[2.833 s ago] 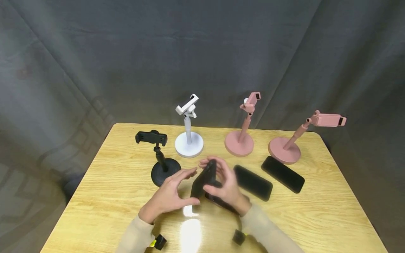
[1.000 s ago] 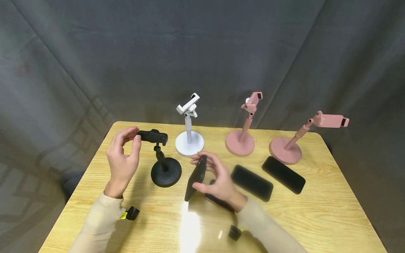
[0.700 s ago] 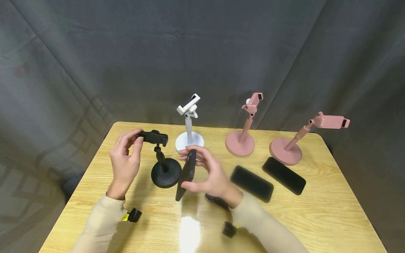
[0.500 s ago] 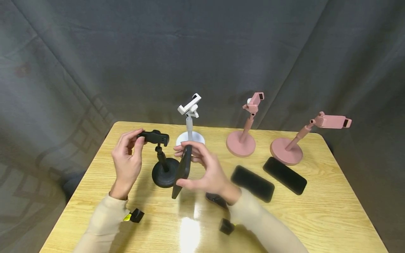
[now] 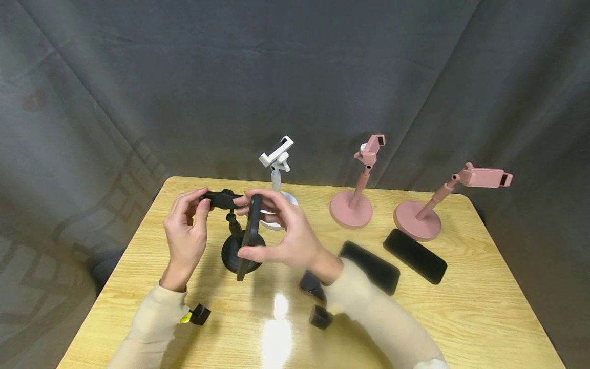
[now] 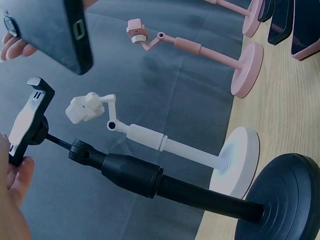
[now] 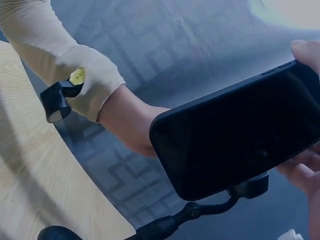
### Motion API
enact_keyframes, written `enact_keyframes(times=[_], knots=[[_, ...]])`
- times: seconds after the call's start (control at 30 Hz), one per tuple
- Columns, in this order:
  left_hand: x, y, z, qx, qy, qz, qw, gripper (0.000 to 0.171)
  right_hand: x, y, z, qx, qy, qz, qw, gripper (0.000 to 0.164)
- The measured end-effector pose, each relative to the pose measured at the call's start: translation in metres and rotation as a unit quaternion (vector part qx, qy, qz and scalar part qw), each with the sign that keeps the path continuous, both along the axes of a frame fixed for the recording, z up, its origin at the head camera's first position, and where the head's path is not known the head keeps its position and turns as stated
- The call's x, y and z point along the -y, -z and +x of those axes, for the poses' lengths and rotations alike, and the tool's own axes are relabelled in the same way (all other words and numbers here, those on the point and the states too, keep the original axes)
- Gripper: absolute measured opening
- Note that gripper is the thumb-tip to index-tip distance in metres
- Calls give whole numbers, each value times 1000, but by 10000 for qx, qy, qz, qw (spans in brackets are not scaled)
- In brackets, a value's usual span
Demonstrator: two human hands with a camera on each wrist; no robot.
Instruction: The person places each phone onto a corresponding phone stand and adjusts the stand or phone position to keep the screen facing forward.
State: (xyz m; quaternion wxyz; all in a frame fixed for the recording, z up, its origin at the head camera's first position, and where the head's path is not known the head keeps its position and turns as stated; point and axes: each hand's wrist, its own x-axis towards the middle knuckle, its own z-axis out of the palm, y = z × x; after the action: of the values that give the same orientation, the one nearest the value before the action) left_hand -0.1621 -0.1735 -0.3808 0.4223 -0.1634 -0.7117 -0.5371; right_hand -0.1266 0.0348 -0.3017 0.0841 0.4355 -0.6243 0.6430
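Observation:
My left hand (image 5: 186, 236) pinches the left end of the clamp on a black phone stand (image 5: 221, 199). The stand's round base and tilted pole show in the left wrist view. My right hand (image 5: 292, 236) grips a black smartphone (image 5: 251, 230) by its long edges, thumb on one side and fingers on the other. In the head view the phone overlaps the clamp's right end and the stand's base. Its dark screen (image 7: 240, 135) faces the right wrist camera and hides most of the clamp there. From the left wrist, a gap separates the phone (image 6: 55, 32) from the clamp.
A white phone stand (image 5: 276, 152) is just behind the right hand. Two pink stands, one in the middle (image 5: 350, 210) and one at the right (image 5: 417, 220), line the table's back. Several dark phones lie flat: near the right wrist (image 5: 312, 285), beyond it (image 5: 371, 266), and farther right (image 5: 415, 256).
My left hand has gone from beside the phone to the black stand's clamp and pinches it. The right hand has carried the phone left and up toward that clamp, turning it more upright.

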Motion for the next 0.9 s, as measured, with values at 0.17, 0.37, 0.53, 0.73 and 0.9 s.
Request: enact_keyframes(times=[0.17, 0.37, 0.53, 0.73, 0.9], knots=[[0, 0, 0, 19, -1, -69, 10000, 25, 6, -10, -3, 33, -25, 12, 10000, 73], [-3, -6, 3, -51, -136, -146, 9998, 24, 12, -20, -6, 165, -107, 34, 9998, 70], [-10, -21, 12, -159, -276, -295, 9991, 21, 17, -26, -9, 152, -44, -19, 9999, 71], [-12, -26, 14, -164, -406, -313, 9986, 21, 23, -34, -14, 316, 191, 90, 9993, 68], [-11, -26, 14, -193, -439, -354, 9982, 21, 24, -35, -18, 514, 331, 236, 9978, 68]])
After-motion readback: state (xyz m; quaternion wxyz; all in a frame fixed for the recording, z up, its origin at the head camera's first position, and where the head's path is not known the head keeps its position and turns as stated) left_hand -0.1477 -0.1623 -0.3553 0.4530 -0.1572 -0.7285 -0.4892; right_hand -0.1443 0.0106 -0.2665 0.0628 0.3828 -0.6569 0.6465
